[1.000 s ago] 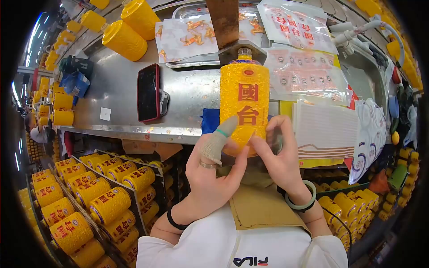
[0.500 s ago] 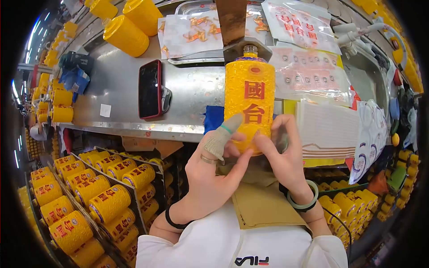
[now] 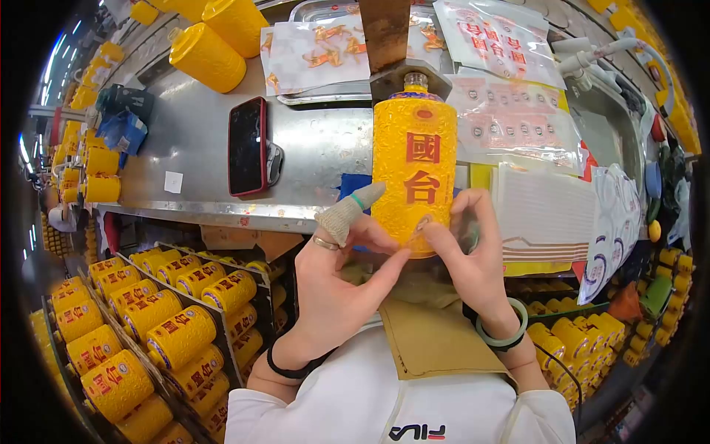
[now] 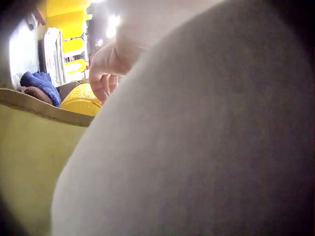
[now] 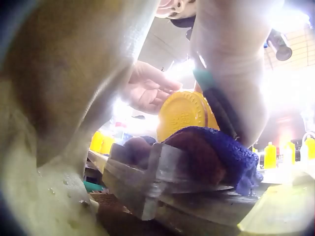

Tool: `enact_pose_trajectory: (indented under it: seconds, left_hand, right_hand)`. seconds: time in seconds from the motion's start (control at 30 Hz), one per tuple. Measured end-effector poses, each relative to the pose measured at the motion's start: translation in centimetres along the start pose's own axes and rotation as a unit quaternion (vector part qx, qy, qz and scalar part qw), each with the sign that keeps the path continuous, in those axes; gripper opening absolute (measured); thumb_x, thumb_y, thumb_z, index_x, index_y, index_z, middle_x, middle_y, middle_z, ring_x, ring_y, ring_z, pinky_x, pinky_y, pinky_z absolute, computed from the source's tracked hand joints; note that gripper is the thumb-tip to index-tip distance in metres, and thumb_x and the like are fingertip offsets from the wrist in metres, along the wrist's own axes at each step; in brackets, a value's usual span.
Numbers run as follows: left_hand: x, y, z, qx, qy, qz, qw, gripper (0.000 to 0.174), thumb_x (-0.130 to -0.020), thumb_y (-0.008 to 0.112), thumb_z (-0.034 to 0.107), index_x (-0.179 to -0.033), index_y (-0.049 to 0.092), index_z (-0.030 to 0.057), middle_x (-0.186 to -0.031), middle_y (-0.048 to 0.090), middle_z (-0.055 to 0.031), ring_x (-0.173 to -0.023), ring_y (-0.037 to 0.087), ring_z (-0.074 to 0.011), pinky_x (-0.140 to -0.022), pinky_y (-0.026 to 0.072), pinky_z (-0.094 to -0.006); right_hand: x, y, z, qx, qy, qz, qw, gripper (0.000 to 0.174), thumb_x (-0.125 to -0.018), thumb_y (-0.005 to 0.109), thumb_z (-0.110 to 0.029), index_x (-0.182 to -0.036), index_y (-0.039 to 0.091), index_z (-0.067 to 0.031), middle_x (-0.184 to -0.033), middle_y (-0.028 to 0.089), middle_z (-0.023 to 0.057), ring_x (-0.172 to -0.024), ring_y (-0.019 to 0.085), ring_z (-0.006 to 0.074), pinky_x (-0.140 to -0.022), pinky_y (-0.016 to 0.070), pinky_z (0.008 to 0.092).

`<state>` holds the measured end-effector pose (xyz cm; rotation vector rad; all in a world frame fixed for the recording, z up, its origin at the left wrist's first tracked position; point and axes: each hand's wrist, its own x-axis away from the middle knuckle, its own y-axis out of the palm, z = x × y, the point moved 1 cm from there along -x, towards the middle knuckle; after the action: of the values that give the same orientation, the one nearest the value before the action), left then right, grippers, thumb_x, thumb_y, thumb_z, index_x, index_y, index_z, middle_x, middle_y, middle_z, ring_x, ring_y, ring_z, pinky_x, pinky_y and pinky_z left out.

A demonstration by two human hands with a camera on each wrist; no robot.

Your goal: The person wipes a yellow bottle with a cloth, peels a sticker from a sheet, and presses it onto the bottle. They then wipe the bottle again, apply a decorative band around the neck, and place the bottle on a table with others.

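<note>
A yellow embossed bottle point(image 3: 414, 148) with red characters lies face up, its clear neck toward a metal-and-wood stand. My right hand point(image 3: 477, 248) grips its lower right side, fingers curled round the edge and thumb on the front. Close to that thumb is a small, thin gold sticker point(image 3: 421, 224) on the bottle's lower front. My left hand point(image 3: 340, 270) pinches the sticker's lower end between thumb and finger, right at the bottle's bottom edge. A cloth finger cot point(image 3: 349, 213) covers the left index finger, which is lifted. In the right wrist view the bottle's round base point(image 5: 179, 118) faces the camera.
Blue cloth point(image 5: 226, 152) lies under the bottle. A phone point(image 3: 248, 146) lies on the metal bench point(image 3: 192, 148). Sheets of gold decals point(image 3: 318, 55) sit in a tray behind; label sheets point(image 3: 510, 111) are at right. Crates of yellow bottles point(image 3: 181, 325) stand below left.
My left index finger has lifted off the bottle front and the left hand has shifted slightly left, thumb and finger now together at the bottom edge. My right hand keeps its grip.
</note>
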<state>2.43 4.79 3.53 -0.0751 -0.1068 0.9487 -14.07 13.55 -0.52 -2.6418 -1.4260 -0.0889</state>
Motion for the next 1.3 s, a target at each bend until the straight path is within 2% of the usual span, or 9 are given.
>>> enact_pose_trajectory:
  seconds: [0.1,0.3,0.63,0.9,1.03,1.1,1.2,1.3]
  left_hand:
    - [0.0,-0.1,0.2,-0.012,0.008,-0.020,1.000,0.077,-0.081,0.079,-0.013,-0.151,0.049,0.0005,-0.108,0.066,-0.0053,-0.096,0.067,-0.0121,-0.086,0.0526,-0.0251]
    - [0.4,-0.4,0.0,-0.061,0.046,-0.033,0.997,0.076,-0.082,0.077,-0.014,-0.151,0.048,0.0002,-0.113,0.066,-0.0080,-0.100,0.069,-0.0140,-0.088,0.0544,-0.0273]
    - [0.6,-0.6,-0.7,-0.036,0.028,-0.025,0.999,0.073,-0.084,0.073,-0.016,-0.151,0.047,-0.0021,-0.113,0.066,-0.0094,-0.097,0.068,-0.0138,-0.088,0.0541,-0.0274]
    - [0.7,-0.5,-0.6,-0.130,0.141,-0.030,0.981,0.073,-0.084,0.072,-0.016,-0.151,0.049,-0.0009,-0.109,0.068,-0.0085,-0.095,0.067,-0.0134,-0.084,0.0540,-0.0273]
    - [0.8,-0.2,-0.8,-0.129,0.144,-0.027,0.981,0.072,-0.084,0.072,-0.016,-0.150,0.049,-0.0011,-0.109,0.068,-0.0082,-0.094,0.066,-0.0128,-0.084,0.0530,-0.0270]
    - [0.6,0.0,-0.8,-0.071,0.105,0.011,0.992,0.060,-0.086,0.074,-0.011,-0.143,0.059,0.0008,-0.107,0.071,-0.0068,-0.088,0.070,-0.0128,-0.081,0.0559,-0.0263]
    - [0.8,-0.3,-1.1,-0.068,0.096,-0.007,0.993,0.070,-0.083,0.071,-0.017,-0.149,0.051,-0.0019,-0.111,0.068,-0.0080,-0.094,0.065,-0.0123,-0.085,0.0516,-0.0266]
    - [0.8,-0.3,-1.1,-0.114,0.120,-0.010,0.986,0.069,-0.083,0.071,-0.017,-0.148,0.051,-0.0026,-0.109,0.069,-0.0084,-0.094,0.065,-0.0125,-0.086,0.0518,-0.0267]
  right_hand:
    - [0.0,-0.1,-0.2,0.011,0.000,-0.003,1.000,0.041,-0.091,0.084,-0.026,-0.103,0.051,-0.0049,-0.088,0.049,0.0010,-0.079,0.044,0.0114,-0.070,0.0397,0.0264]
    - [0.0,-0.1,-0.1,0.018,-0.003,-0.002,1.000,0.040,-0.091,0.084,-0.025,-0.103,0.051,-0.0047,-0.088,0.048,0.0008,-0.078,0.044,0.0111,-0.070,0.0395,0.0262]
    - [0.1,-0.1,0.2,0.013,-0.005,-0.004,1.000,0.039,-0.092,0.083,-0.024,-0.105,0.051,-0.0049,-0.089,0.048,0.0005,-0.079,0.043,0.0109,-0.071,0.0401,0.0260]
    - [0.1,-0.1,-0.2,0.012,0.020,-0.003,1.000,0.040,-0.091,0.083,-0.024,-0.105,0.051,-0.0049,-0.088,0.048,0.0004,-0.079,0.044,0.0110,-0.070,0.0402,0.0260]
    - [0.1,0.0,-0.1,0.007,0.014,-0.003,1.000,0.040,-0.091,0.083,-0.024,-0.105,0.051,-0.0050,-0.088,0.048,0.0004,-0.079,0.044,0.0109,-0.070,0.0400,0.0259]
    - [0.1,0.0,-0.1,0.006,0.010,-0.002,1.000,0.040,-0.091,0.083,-0.025,-0.105,0.051,-0.0050,-0.088,0.048,0.0004,-0.079,0.044,0.0108,-0.070,0.0398,0.0258]
    - [0.1,-0.1,0.1,0.005,0.013,-0.005,1.000,0.040,-0.092,0.083,-0.025,-0.105,0.051,-0.0050,-0.088,0.048,0.0004,-0.079,0.043,0.0107,-0.070,0.0396,0.0257]
    - [0.1,-0.1,0.2,-0.004,0.019,-0.005,1.000,0.041,-0.092,0.083,-0.025,-0.105,0.051,-0.0050,-0.089,0.048,0.0004,-0.079,0.043,0.0107,-0.070,0.0395,0.0257]
